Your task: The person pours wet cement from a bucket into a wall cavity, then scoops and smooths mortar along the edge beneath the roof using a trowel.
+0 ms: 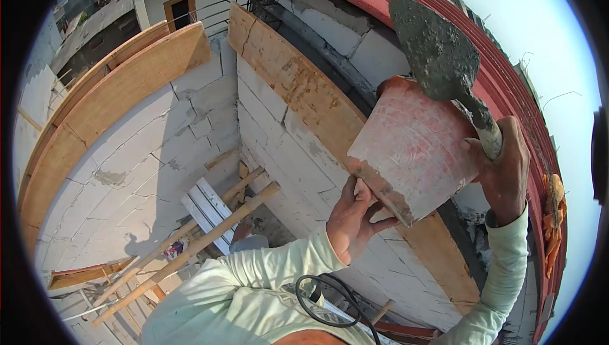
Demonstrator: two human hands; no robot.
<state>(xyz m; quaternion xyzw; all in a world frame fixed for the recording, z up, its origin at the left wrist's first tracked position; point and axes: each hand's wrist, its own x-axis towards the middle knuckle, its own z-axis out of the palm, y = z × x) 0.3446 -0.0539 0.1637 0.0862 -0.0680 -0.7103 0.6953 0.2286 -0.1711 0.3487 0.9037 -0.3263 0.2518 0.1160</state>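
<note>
Grey mortar coats the trowel, its handle gripped in the right hand against the tilted bucket, whose lower edge the left hand pinches.

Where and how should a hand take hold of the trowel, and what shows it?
Probably best by the handle, coming from the lower right, as the right hand does. The trowel's broad blade points up and left and is coated with grey mortar, while the narrow handle slopes down toward that hand; the bucket crowds the left.
</note>
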